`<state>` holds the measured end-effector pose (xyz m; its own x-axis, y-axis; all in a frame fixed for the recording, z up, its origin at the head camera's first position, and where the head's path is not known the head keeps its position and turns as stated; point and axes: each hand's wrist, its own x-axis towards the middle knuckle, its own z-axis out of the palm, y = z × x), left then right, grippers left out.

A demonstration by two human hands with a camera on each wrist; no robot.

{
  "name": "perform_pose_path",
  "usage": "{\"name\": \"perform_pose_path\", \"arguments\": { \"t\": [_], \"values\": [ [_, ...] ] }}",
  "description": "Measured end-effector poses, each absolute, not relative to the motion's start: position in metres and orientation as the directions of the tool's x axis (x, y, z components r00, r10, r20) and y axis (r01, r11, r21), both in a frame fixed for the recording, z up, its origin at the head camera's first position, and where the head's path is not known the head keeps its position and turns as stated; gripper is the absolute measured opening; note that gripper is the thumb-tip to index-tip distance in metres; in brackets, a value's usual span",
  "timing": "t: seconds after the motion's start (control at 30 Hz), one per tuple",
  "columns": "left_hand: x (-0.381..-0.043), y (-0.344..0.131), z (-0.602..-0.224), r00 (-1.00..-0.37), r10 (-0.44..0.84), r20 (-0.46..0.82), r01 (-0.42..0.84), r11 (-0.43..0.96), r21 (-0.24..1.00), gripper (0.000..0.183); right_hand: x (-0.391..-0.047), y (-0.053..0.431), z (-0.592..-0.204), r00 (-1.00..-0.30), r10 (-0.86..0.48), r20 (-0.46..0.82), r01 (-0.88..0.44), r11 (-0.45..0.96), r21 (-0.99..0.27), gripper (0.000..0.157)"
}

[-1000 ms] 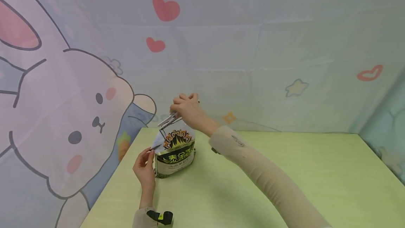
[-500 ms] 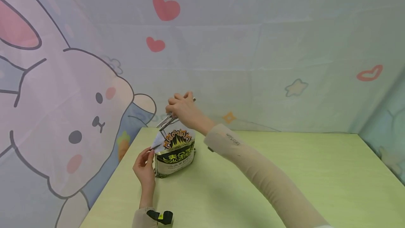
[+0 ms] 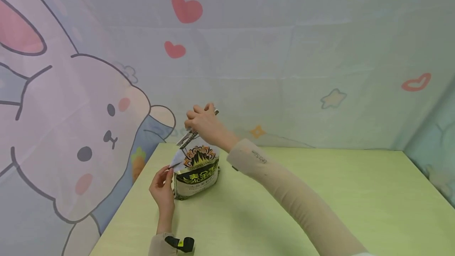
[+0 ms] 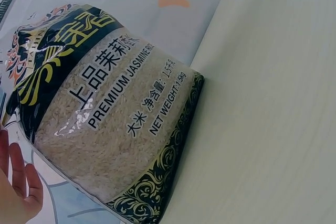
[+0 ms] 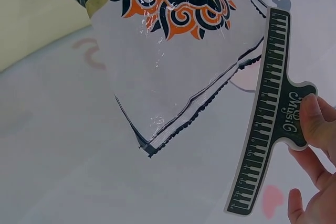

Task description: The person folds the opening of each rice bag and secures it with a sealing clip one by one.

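Observation:
A transparent bag of jasmine rice (image 3: 197, 175) stands upright on the table, its unfilled top drawn up and slanting. My left hand (image 3: 163, 187) pinches the bag's left side edge; in the left wrist view its fingers (image 4: 18, 171) show beside the rice bag (image 4: 115, 108). Above the bag, my right hand (image 3: 205, 123) holds a long clip printed with piano keys (image 5: 270, 103), thumb on its dark handle tab. In the right wrist view the clip slants beside the bag's jagged top edge (image 5: 202, 107), its upper part overlapping one end of that edge.
The pale green table (image 3: 302, 192) extends to the right of the bag. Close behind it hangs a cloth backdrop (image 3: 270, 58) printed with a rabbit, hearts and stars. A black strap with a small device (image 3: 181, 243) sits on the left wrist.
My right hand has shifted a little to the left with the clip, more of whose keyed face now shows. The left hand and the rice bag's base have stayed in place.

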<state>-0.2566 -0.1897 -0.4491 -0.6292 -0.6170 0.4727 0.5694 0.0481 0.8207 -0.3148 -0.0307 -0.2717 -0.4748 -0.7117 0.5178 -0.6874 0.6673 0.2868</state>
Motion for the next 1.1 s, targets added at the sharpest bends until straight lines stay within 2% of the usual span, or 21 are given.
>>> {"name": "perform_pose_path", "arguments": {
  "t": [0.33, 0.7, 1.1],
  "values": [
    [-0.253, -0.194, -0.452, -0.619, -0.622, 0.479, 0.577, 0.054, 0.815, 0.02, -0.308, -0.042, -0.276, -0.449, -0.761, 0.469, -0.62, 0.643, 0.45, 0.025],
    [-0.254, -0.193, -0.453, -0.616, -0.618, 0.488, 0.595, 0.041, 0.803, 0.021, -0.304, -0.051, -0.28, -0.451, -0.785, 0.425, -0.618, 0.618, 0.486, 0.028],
    [-0.252, -0.189, -0.444, -0.623, -0.63, 0.464, 0.56, 0.054, 0.827, 0.026, -0.302, -0.056, -0.289, -0.381, -0.792, 0.477, -0.616, 0.602, 0.508, 0.024]
  ]
}}
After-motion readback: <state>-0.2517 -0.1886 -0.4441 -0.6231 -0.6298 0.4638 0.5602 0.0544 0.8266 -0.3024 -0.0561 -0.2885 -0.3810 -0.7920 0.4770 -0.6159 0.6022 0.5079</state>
